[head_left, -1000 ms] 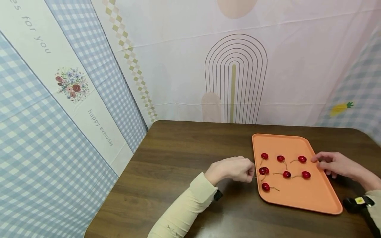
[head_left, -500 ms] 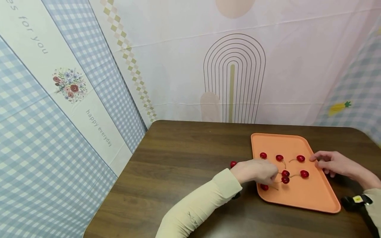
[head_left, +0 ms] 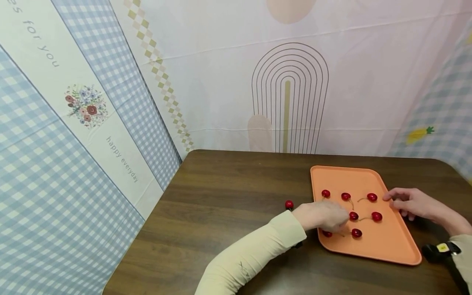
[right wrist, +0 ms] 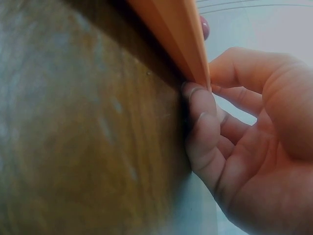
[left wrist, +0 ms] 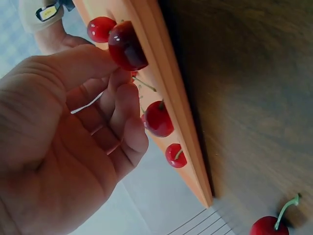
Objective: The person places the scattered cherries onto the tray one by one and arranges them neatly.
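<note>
An orange tray (head_left: 387, 248) lies on the table with several red stemmed cherries on it. Over its left part is my left hand (head_left: 330, 216), fingers loosely bent and apparently holding nothing. Just in front of that hand rests one cherry (head_left: 356, 233); another cherry (head_left: 327, 234) is partly hidden below the hand. In the left wrist view a dark cherry (left wrist: 126, 46) overlaps the thumb tip. My right hand (head_left: 416, 203) grips the tray's right rim, thumb above and fingers below in the right wrist view. A single cherry (head_left: 289, 204) sits on the table, left of the tray.
The brown wooden table (head_left: 221, 196) extends left of the tray. A patterned cloth (head_left: 214, 82) hangs behind its far edge, and a blue checked cloth (head_left: 55, 164) hangs at the left. A black wrist device (head_left: 439, 250) is on the right wrist.
My left hand has moved right from the tray's left edge to over the tray. The cherry it carried by the stem now rests on the tray. My right hand keeps its place.
</note>
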`<state>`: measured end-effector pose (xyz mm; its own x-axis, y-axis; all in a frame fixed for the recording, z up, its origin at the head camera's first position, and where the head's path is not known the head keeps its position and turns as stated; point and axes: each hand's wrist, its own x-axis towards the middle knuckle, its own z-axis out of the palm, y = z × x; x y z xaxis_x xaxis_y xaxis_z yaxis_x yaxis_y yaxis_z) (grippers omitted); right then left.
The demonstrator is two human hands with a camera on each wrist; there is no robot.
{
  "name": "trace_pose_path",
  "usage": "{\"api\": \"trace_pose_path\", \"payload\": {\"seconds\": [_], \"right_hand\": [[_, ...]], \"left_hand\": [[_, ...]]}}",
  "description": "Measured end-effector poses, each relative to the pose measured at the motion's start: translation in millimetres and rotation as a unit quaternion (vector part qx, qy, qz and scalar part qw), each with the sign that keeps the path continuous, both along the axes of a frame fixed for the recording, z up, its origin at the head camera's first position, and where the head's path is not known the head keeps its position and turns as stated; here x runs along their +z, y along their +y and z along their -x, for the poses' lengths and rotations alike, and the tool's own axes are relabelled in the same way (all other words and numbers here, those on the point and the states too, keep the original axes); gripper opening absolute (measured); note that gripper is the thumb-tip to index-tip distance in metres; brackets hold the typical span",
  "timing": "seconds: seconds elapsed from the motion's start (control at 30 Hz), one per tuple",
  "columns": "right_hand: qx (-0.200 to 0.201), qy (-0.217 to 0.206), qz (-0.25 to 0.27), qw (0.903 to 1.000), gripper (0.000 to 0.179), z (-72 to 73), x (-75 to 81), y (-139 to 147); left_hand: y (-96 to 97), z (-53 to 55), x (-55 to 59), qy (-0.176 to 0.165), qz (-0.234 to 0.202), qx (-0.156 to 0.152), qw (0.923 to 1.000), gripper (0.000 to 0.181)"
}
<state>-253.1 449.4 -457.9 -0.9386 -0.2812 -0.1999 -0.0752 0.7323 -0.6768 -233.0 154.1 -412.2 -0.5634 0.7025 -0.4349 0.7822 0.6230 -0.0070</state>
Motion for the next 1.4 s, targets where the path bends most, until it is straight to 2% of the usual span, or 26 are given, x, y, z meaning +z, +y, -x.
{"api": "trace_pose_path", "payload": {"seconds": [0.17, 0.4, 0.53, 0.67, 0.8, 0.93, 1.07, 1.2, 1.4], "right_hand": [[0.005, 0.002, 0.0, 1.0, 0.028, 1.1, -0.5, 1], [0.0, 0.002, -0.006, 1.0, 0.029, 0.2, -1.2, 1], [-0.001, 0.004, -0.009, 0.9999, 0.029, 0.6, -1.8, 1], [0.004, 0.003, -0.007, 1.0, 0.029, 1.8, -3.8, 3], [0.011, -0.001, -0.002, 0.9999, 0.029, 3.0, -4.9, 5], [0.007, -0.006, 0.001, 1.0, 0.029, 3.4, -4.1, 5], [0.008, -0.003, 0.002, 1.0, 0.03, 2.9, -2.5, 5], [0.004, -0.002, 0.002, 1.0, 0.031, 1.9, -0.8, 4], [0.003, 0.004, 0.001, 1.0, 0.031, 0.8, -1.5, 2]], "left_hand": [[-1.6, 0.9, -1.3, 0.027, -0.003, -0.008, 0.9996, 0.037], [-4.6, -1.0, -0.8, 0.045, -0.015, 0.012, 0.9988, 0.023], [-9.1, 0.2, 3.8, 0.041, -0.028, 0.014, 0.9987, 0.015], [-19.3, 6.7, 12.7, 0.043, -0.056, 0.011, 0.9974, 0.005], [-34.5, 15.5, 22.8, 0.047, -0.09, 0.012, 0.9948, 0.005], [-56.2, 24.5, 28.3, 0.047, -0.128, 0.013, 0.9905, 0.007], [-82.6, 32.3, 32.3, 0.051, -0.171, 0.04, 0.9832, 0.005], [-107.1, 37.1, 35.1, 0.033, -0.197, 0.07, 0.9774, 0.011], [-139.7, 40.9, 27.0, -0.002, -0.186, 0.132, 0.9737, 0.024]]}}
